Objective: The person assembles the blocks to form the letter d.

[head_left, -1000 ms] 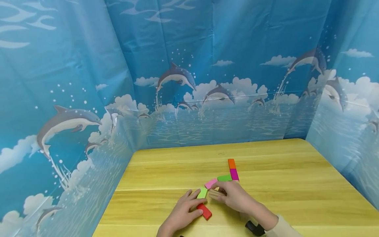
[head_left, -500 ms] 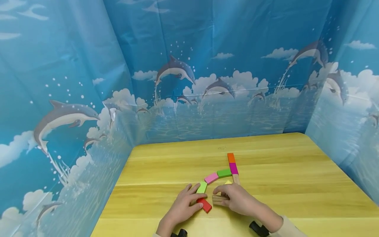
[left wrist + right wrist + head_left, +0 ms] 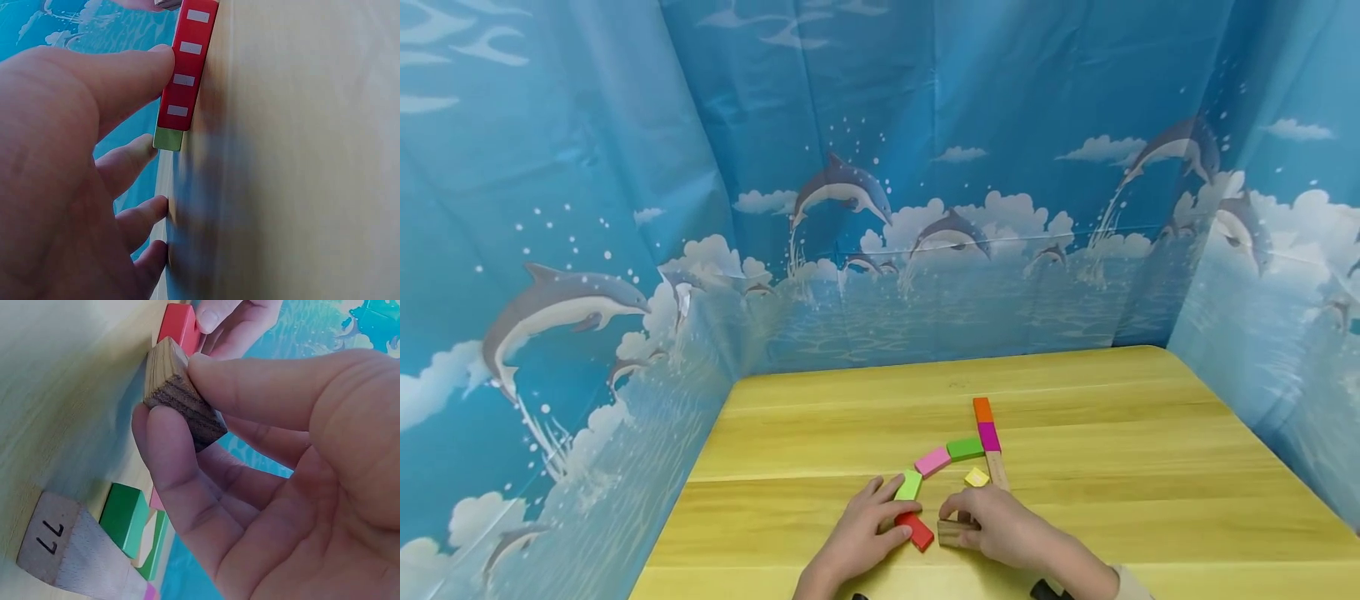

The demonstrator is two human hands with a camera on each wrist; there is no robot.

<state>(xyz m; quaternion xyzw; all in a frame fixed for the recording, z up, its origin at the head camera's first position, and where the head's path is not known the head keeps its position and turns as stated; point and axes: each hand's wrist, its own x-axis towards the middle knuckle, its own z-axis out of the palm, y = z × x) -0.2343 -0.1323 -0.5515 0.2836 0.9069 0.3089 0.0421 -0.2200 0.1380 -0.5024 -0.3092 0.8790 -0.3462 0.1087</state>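
My right hand (image 3: 988, 521) pinches a brown wooden block (image 3: 178, 387) between thumb and fingers. In the head view, one end of it points at a red block (image 3: 915, 532). My left hand (image 3: 867, 527) lies with spread fingers over the curved row of blocks. Its thumb presses the side of the red block, which bears white rectangles in the left wrist view, and a fingertip touches the light green block (image 3: 908, 486). Beyond follow a pink block (image 3: 932, 462) and a green block (image 3: 965, 449). A small yellow-topped block (image 3: 976, 477) sits just past my right hand.
A straight row of an orange block (image 3: 983, 409), a magenta block (image 3: 988, 437) and a plain wooden block (image 3: 997, 470) meets the green one. All lie on a yellow wood-grain table (image 3: 820, 417). A blue dolphin-print curtain (image 3: 880, 167) surrounds its back and sides.
My right hand has drawn back toward me with the brown block, from beside the pink block to beside the red one. The yellow-topped and plain wooden blocks are now uncovered. My left hand stays put.
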